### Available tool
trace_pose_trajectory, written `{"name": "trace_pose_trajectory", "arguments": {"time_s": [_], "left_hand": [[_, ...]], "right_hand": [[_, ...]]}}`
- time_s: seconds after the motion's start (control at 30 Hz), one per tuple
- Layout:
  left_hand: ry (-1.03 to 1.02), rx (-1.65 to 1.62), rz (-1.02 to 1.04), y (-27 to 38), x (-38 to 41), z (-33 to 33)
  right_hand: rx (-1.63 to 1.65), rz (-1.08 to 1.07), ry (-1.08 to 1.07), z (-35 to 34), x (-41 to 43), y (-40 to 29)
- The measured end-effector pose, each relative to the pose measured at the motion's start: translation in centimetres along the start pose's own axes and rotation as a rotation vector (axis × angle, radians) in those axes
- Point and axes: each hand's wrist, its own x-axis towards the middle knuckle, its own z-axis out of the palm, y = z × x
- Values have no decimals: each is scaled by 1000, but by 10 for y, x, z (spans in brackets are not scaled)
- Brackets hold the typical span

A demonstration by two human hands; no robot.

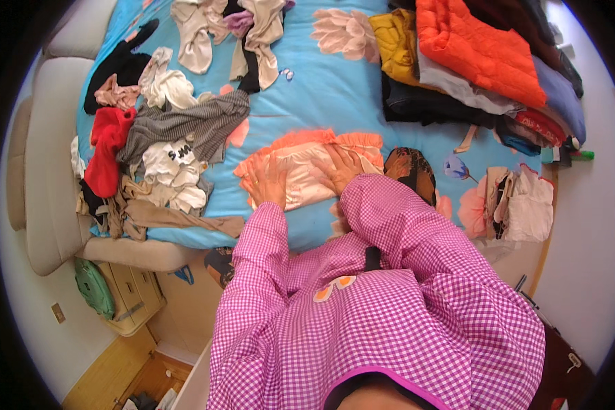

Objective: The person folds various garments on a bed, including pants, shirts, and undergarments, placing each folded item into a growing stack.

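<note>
A pale garment with orange ruffled edges (pixel 307 166) lies flattened on the blue floral bedsheet (pixel 307 107) in front of me. My left hand (pixel 267 182) rests palm down on its left part, fingers spread, with a ring on one finger. Flat on the right part of the same garment lies my right hand (pixel 340 166), its fingers apart too. Neither hand grips the cloth. Just right of the garment, beside my right sleeve, is a dark patterned fabric (pixel 415 171); my arm stands close to its lower edge.
Loose clothes, among them a red garment (pixel 107 148) and a grey striped one (pixel 184 123), heap at the left. A folded stack with an orange padded garment (pixel 482 56) is at the upper right. Small folded items (pixel 530 205) lie near the right edge.
</note>
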Motion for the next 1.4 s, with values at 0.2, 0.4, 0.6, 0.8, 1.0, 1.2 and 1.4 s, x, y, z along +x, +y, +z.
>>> {"name": "trace_pose_trajectory", "arguments": {"time_s": [0.2,0.4,0.6,0.8,1.0,1.2,1.4], "left_hand": [[71,-571,-364,-47,-17,22],[-533,-1724,-543,4,-5,-50],[-712,-1824,113,149,-30,-149],[-1064,-1872,221,384,-96,-159],[-960,-1717,442,549,-174,-93],[-1099,-1466,145,562,-197,-43],[-883,-709,473,528,-169,-81]], "right_hand": [[195,699,659,-39,-24,-5],[770,518,189,-34,4,-5],[762,273,319,-192,-138,100],[590,617,554,-354,-374,234],[639,816,693,-390,-481,343],[-487,1218,382,-295,-426,346],[-538,1149,292,-184,-408,387]]}}
